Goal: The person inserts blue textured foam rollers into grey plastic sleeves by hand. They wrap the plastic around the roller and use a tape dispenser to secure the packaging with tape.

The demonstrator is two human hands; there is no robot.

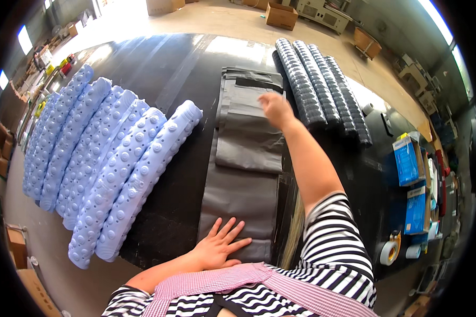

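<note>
A stack of long, flat grey plastic bags (pixel 243 195) lies lengthwise in front of me, with a shorter folded layer over its far half. My left hand (pixel 220 247) rests flat on the near end of the bags, fingers spread. My right hand (pixel 275 110) is closed over the far part of the stack, near its right edge. What its fingers pinch, if anything, is hidden. At the far end of the stack, a dark strip (pixel 256 83) shows between the layers.
Several rolled light-blue bumpy mats (pixel 148 179) lie to the left on the black table (pixel 166 232). Rolled black-and-white mats (pixel 322 90) lie at the far right. Blue boxes (pixel 417 210) and a tape roll (pixel 389 253) sit along the right edge. A cardboard box (pixel 281 16) stands on the floor beyond.
</note>
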